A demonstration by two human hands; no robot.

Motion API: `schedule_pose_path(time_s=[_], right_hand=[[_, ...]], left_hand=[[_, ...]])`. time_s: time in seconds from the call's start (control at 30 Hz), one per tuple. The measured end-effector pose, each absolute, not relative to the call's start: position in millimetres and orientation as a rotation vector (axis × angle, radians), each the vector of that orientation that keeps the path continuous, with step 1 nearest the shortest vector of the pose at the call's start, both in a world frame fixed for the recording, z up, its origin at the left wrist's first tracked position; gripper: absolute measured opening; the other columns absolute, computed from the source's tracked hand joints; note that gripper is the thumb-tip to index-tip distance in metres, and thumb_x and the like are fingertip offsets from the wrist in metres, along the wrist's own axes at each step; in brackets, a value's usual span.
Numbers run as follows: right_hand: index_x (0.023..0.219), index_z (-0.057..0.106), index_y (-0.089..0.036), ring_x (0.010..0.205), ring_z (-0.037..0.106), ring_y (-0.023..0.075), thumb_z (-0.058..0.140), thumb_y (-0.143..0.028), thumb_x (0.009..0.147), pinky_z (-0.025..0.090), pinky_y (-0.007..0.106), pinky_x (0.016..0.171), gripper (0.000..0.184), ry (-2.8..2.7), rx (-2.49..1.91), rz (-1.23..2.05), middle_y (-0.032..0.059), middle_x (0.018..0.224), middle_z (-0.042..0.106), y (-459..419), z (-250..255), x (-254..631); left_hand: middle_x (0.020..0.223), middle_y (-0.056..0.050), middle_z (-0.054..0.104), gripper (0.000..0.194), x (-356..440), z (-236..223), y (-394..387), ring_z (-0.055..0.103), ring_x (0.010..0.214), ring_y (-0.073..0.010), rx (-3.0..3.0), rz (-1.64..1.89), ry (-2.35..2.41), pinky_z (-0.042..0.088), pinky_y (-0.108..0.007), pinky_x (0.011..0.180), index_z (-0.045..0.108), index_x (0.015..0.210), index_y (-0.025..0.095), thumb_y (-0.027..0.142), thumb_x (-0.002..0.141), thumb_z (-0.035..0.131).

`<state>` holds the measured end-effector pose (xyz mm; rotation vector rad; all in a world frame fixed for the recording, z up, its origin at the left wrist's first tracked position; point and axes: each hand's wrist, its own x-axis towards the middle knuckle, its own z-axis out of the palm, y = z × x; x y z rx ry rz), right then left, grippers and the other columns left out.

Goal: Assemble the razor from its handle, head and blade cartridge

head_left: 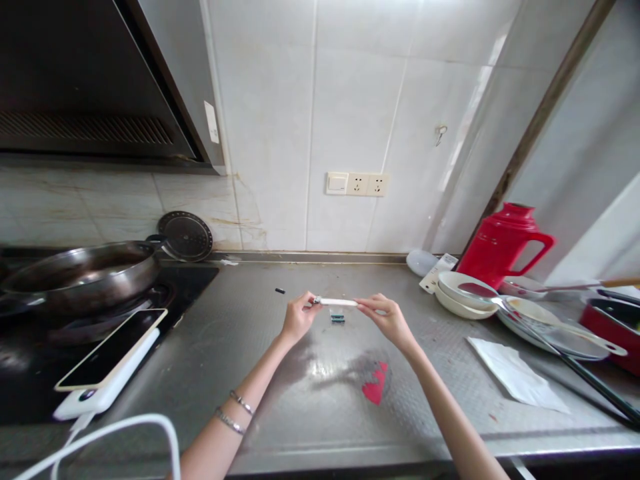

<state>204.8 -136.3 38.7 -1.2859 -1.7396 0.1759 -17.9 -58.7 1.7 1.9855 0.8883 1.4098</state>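
Observation:
Between my two hands is a slim white object [339,303], seen nearly edge-on and held level above the counter. My left hand [299,319] pinches its left end, where a small silvery and dark part shows. The fingertips of my right hand [387,317] are closed on the right end. I cannot make out what kind of object it is. Just below it, two small dark-green batteries [338,319] lie side by side on the metal counter. A short black piece [280,291] lies to the left of my left hand.
On the left, a steel pan [83,277] stands on the black stove, near a phone [113,350] on a cabled white power bank [107,393]. A red thermos [503,243], stacked bowls [465,293], utensils and a white napkin [515,373] crowd the right. A red patch [375,385] marks the counter.

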Motion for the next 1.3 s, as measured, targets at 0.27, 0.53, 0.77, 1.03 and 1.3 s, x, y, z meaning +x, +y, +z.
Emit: schedule_pose_path(time_s=[0.27, 0.53, 0.77, 1.03, 1.3], right_hand=[[0.096, 0.072, -0.024, 0.07, 0.056, 0.0172, 0.055, -0.045, 0.081, 0.043, 0.027, 0.065, 0.03, -1.729, -1.262, 0.257, 0.0059, 0.077, 0.068, -134, 35, 202], [0.096, 0.072, -0.022, 0.069, 0.056, 0.0173, 0.053, -0.046, 0.082, 0.043, 0.027, 0.064, 0.033, -1.643, -1.291, 0.21, 0.0064, 0.075, 0.067, -127, 31, 200], [0.095, 0.072, -0.025, 0.072, 0.057, 0.0175, 0.054, -0.045, 0.082, 0.043, 0.028, 0.068, 0.03, -1.752, -1.27, 0.229, 0.006, 0.079, 0.069, -132, 42, 194], [0.094, 0.073, -0.025, 0.069, 0.055, 0.0169, 0.051, -0.046, 0.084, 0.041, 0.027, 0.065, 0.032, -1.767, -1.317, 0.086, 0.0055, 0.07, 0.065, -134, 49, 185], [0.094, 0.073, -0.026, 0.067, 0.055, 0.0163, 0.051, -0.047, 0.083, 0.038, 0.026, 0.065, 0.032, -1.774, -1.379, -0.029, 0.005, 0.068, 0.064, -131, 49, 195]], left_hand=[[0.068, 0.001, 0.061, 0.018, -17, 2, -59, 0.058, 0.064, -0.0106, 1.963, 1.414, 0.881, 0.049, -0.018, 0.059, 0.054, 0.069, 0.018, 0.034, 0.076, 0.059], [0.067, 0.002, 0.058, 0.022, -18, -4, -53, 0.057, 0.063, -0.0105, 1.896, 1.415, 0.901, 0.049, -0.018, 0.058, 0.052, 0.069, 0.018, 0.038, 0.075, 0.06], [0.064, 0.003, 0.056, 0.021, -17, 2, -59, 0.053, 0.06, -0.0091, 1.927, 1.394, 0.912, 0.047, -0.016, 0.055, 0.051, 0.066, 0.018, 0.035, 0.075, 0.058], [0.063, 0.002, 0.058, 0.024, -18, -5, -52, 0.054, 0.058, -0.0091, 1.964, 1.413, 0.962, 0.047, -0.017, 0.054, 0.053, 0.066, 0.017, 0.038, 0.074, 0.06], [0.07, -0.001, 0.063, 0.019, -17, -11, -51, 0.06, 0.065, -0.0117, 2.051, 1.405, 0.935, 0.05, -0.021, 0.063, 0.056, 0.07, 0.018, 0.036, 0.076, 0.06]])
